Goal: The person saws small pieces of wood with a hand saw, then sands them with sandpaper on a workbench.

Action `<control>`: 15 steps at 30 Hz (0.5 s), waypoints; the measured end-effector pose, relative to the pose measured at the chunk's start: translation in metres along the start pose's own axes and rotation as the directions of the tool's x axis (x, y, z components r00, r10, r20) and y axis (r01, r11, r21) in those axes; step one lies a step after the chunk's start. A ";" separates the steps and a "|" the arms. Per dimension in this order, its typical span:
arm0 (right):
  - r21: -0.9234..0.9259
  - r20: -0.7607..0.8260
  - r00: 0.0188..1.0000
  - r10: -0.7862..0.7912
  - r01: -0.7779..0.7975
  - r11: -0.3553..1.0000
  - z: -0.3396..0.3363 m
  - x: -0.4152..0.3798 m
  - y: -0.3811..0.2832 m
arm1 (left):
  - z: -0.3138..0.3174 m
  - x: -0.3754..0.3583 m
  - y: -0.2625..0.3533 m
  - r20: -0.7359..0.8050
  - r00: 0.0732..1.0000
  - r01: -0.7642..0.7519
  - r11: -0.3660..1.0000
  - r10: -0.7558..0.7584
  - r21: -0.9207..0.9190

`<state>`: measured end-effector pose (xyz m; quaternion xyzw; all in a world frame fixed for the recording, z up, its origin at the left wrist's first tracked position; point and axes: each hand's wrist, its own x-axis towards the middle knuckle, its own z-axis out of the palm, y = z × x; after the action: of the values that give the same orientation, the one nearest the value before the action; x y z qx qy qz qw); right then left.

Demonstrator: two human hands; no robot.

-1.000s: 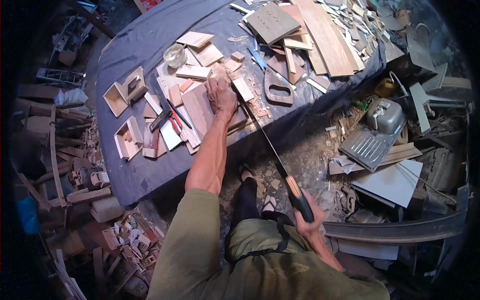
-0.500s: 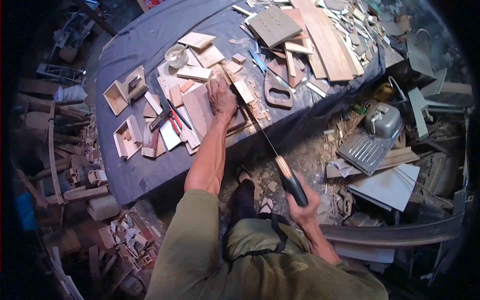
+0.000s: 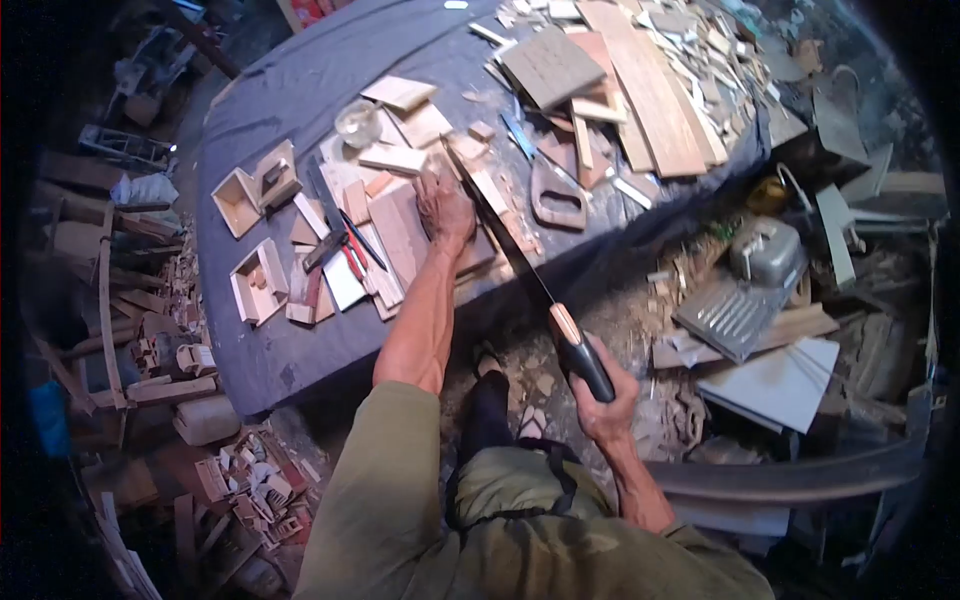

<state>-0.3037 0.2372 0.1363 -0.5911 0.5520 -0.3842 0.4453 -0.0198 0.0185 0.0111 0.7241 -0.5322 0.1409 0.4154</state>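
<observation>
My left hand [image 3: 445, 210] presses down with curled fingers on a brown wooden board [image 3: 398, 232] near the table's front edge. In my right hand [image 3: 610, 402] is the black and light-wood handle of a handsaw [image 3: 574, 345]. The saw's long dark blade [image 3: 515, 245] runs up and left, close along the right side of my left hand. Beside the blade lies a pale wood strip [image 3: 492, 198] with sawdust around it. My fingers and the blade partly hide where blade and wood meet.
On the cloth-covered table [image 3: 300, 352] are small wooden boxes [image 3: 259, 282], a glass jar [image 3: 358, 124], red-handled pliers [image 3: 354, 255] and a second handsaw [image 3: 557, 193]. Long planks [image 3: 645, 95] and offcuts pile up at the back right. A metal sink [image 3: 740, 300] lies on the cluttered floor.
The handsaw has shifted slightly up and left along its line, and more of the blade's flat side shows. My left hand stays on the board; the view has moved a little.
</observation>
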 end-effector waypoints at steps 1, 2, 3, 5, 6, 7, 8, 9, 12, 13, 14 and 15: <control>-0.002 0.009 1.000 0.018 -0.018 1.000 -0.002 -0.012 0.007 | -0.003 -0.018 0.002 0.075 0.997 0.020 1.000 -0.021 0.006; -0.041 -0.038 0.984 -0.173 0.171 0.984 0.001 -0.017 0.014 | -0.001 -0.010 0.003 0.093 0.995 0.033 0.999 -0.035 0.014; -0.035 -0.022 0.991 -0.130 0.129 0.991 -0.001 -0.028 0.011 | -0.003 -0.001 -0.001 0.118 0.992 0.040 0.999 -0.043 0.030; -0.067 -0.007 0.999 -0.053 0.052 0.996 -0.020 -0.061 0.004 | -0.005 0.001 -0.002 0.157 0.987 0.029 0.999 -0.035 0.038; -0.090 -0.010 0.999 -0.039 0.038 0.995 -0.030 -0.073 0.002 | -0.003 -0.001 -0.003 0.156 0.987 0.024 0.999 -0.029 0.033; -0.107 -0.012 0.999 -0.031 0.030 0.994 -0.032 -0.076 0.001 | -0.001 -0.001 -0.005 0.149 0.989 0.015 0.999 -0.020 0.032; -0.094 -0.017 0.998 -0.063 0.061 0.994 -0.030 -0.072 0.000 | 0.000 0.000 -0.008 0.143 0.990 0.007 0.999 -0.012 0.035; -0.082 -0.023 0.996 -0.087 0.084 0.993 -0.027 -0.069 -0.002 | -0.005 0.002 -0.005 0.135 0.991 -0.025 1.000 0.025 -0.006; -0.010 0.013 0.999 0.046 -0.046 0.999 0.002 -0.026 -0.021 | -0.005 0.002 -0.006 0.173 0.985 -0.015 1.000 0.019 -0.024; -0.007 -0.004 1.000 -0.004 0.004 1.000 0.005 -0.021 -0.017 | -0.007 0.005 -0.006 0.133 0.991 0.014 1.000 -0.013 -0.006; -0.007 -0.025 0.998 -0.057 0.057 0.998 0.008 -0.015 -0.012 | -0.006 0.014 -0.006 0.125 0.992 0.024 1.000 -0.026 0.012; -0.007 -0.009 1.000 -0.020 0.019 1.000 0.007 -0.008 -0.013 | 0.001 0.018 -0.007 0.130 0.991 0.037 0.999 -0.040 0.024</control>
<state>-0.2938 0.2460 0.1465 -0.5962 0.5495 -0.3893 0.4371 -0.0065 0.0073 0.0187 0.7463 -0.5427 0.0909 0.3744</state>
